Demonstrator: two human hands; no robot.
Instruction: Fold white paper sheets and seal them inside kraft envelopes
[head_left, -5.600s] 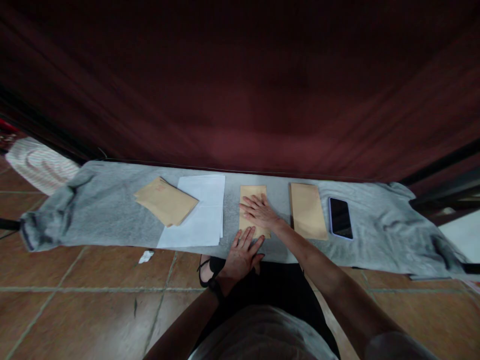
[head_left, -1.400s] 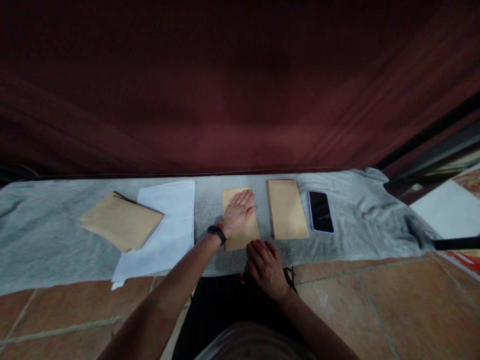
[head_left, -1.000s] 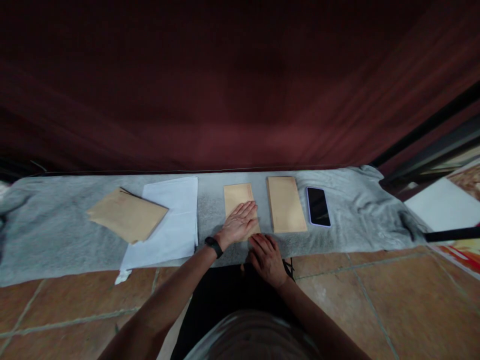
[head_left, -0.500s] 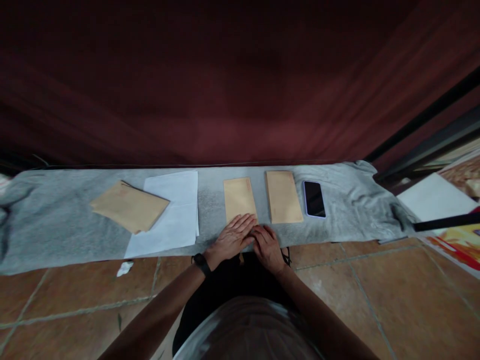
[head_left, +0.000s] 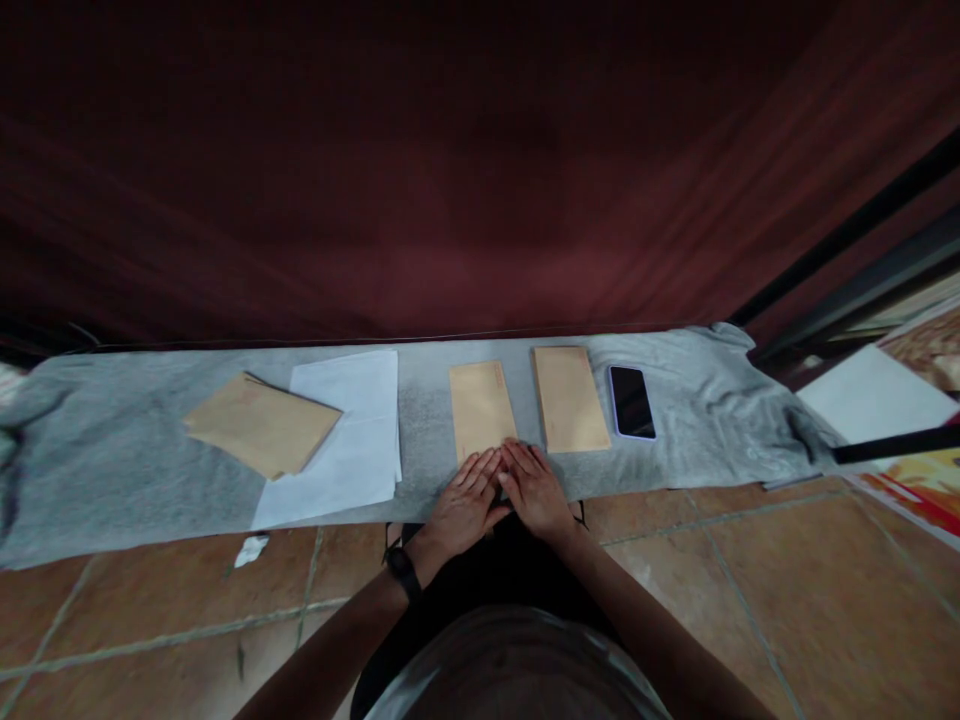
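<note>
A single brown paper envelope (head_left: 481, 405) lies flat in front of me on the grey cloth. My left hand (head_left: 465, 500), with a black band on the wrist, lies flat with fingers stretched out over the envelope's near edge. Beside it, my right hand (head_left: 534, 490) rests with fingers extended at the envelope's near right corner. The fingertips of both hands almost meet, and they cover the envelope's near end. Just to the right is a neat stack of brown envelopes (head_left: 571, 400).
A phone (head_left: 632, 402) lies right of the stack. On the left, several brown envelopes (head_left: 262, 425) partly overlap white paper sheets (head_left: 367, 440). The grey cloth (head_left: 705, 420) covers a narrow surface before a dark red panel (head_left: 465, 200). A crumpled white scrap (head_left: 251, 550) is on the tiled floor.
My left hand has slid back toward me and left along the envelope's near edge. My right hand's fingers have straightened from a bent pose. The view has shifted slightly.
</note>
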